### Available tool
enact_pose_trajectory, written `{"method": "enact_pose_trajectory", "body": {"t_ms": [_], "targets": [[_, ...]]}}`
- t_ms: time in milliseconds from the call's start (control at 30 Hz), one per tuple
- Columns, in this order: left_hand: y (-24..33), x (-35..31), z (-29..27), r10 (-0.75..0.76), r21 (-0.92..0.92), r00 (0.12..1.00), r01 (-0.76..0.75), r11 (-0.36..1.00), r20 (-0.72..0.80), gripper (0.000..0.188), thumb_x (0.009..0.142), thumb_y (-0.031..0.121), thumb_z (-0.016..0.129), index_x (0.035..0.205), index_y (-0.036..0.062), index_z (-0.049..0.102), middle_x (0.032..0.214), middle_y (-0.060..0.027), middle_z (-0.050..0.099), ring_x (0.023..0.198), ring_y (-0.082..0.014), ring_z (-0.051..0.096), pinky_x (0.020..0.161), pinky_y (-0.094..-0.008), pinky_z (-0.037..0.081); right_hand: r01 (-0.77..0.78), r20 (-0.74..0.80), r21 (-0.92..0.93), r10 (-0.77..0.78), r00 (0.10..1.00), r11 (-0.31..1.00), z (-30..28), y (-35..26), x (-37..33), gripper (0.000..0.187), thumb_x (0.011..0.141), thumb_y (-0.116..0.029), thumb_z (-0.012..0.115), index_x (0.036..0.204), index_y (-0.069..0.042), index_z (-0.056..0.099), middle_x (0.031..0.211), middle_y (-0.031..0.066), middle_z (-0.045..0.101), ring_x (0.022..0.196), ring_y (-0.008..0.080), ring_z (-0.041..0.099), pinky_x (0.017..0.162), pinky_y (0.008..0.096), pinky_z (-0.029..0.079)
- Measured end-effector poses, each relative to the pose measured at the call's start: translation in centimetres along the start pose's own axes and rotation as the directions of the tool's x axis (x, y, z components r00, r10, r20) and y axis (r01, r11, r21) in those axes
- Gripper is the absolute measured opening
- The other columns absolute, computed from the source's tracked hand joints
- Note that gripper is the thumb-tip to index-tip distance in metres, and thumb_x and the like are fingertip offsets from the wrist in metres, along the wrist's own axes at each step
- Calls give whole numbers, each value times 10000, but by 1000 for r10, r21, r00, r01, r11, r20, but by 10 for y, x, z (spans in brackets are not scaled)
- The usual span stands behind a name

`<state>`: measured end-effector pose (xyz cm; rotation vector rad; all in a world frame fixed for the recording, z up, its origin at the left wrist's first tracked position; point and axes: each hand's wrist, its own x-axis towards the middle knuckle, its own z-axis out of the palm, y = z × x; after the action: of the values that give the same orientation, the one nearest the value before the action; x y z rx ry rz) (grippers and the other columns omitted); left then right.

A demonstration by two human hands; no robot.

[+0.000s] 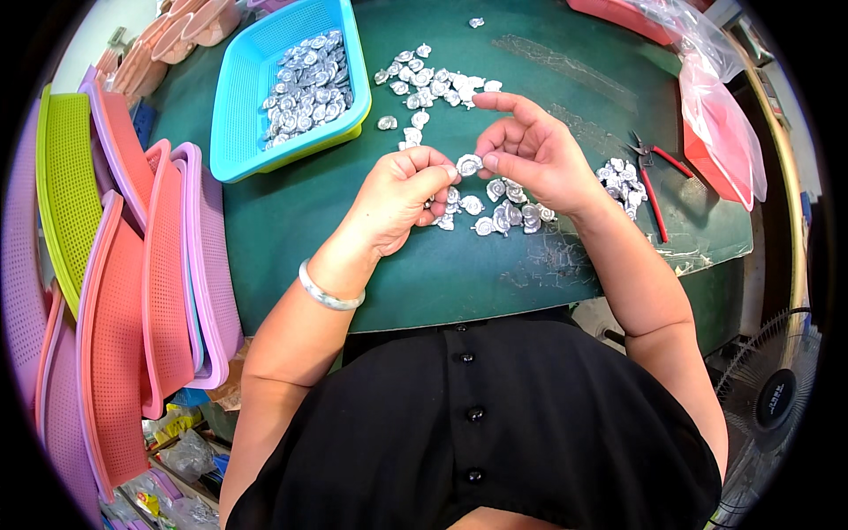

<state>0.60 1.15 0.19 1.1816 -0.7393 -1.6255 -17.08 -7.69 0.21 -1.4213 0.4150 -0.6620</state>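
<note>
A small silver rose-shaped metal piece [468, 165] is held up between my two hands over the green table. My left hand [397, 199] pinches its left edge between thumb and fingers; the curled lower fingers partly hide another bit of silver. On the piece's other edge, my right hand [541, 155] has its thumb and a bent finger, while its index finger points out above. Just below lies a small pile of similar silver pieces [508, 215]. A larger scatter of silver pieces [433, 81] spreads beyond my hands.
A blue basket [225, 132] of silver pieces stands at the far left. Red-handled pliers [652, 190] lie right, beside another pile [621, 183] and a pink bin [707, 146]. Stacked plastic baskets [115, 327] crowd the left; a fan [773, 397] stands lower right.
</note>
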Motion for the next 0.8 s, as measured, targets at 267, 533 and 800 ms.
{"method": "enact_pose_trajectory", "body": {"t_ms": [267, 533, 800], "targets": [[-5, 1, 2, 142, 63, 988, -138, 988, -65, 51, 801, 64, 602, 819, 22, 578, 653, 4, 533, 529, -46, 476, 441, -168, 356, 50, 7, -33, -50, 999, 998, 1, -1, 0, 573, 757, 115, 539, 1276, -39, 354, 875, 42, 545, 827, 86, 536, 730, 215, 446], [-5, -1, 4, 239, 158, 968, -224, 962, -82, 47, 800, 57, 609, 830, 25, 592, 677, 21, 547, 535, -26, 468, 467, -163, 366, 73, -12, -13, -73, 997, 997, 3, -3, 0, 657, 744, 109, 543, 1326, -58, 287, 889, 51, 542, 834, 85, 525, 756, 216, 436], [-6, 0, 5, 253, 158, 963, -236, 959, -92, 38, 808, 68, 600, 836, 43, 592, 640, 15, 536, 502, -19, 441, 435, -145, 335, 85, -10, -24, -85, 996, 996, 4, -2, 0, 660, 746, 108, 541, 1330, -62, 283, 893, 53, 539, 833, 88, 525, 764, 221, 434]]}}
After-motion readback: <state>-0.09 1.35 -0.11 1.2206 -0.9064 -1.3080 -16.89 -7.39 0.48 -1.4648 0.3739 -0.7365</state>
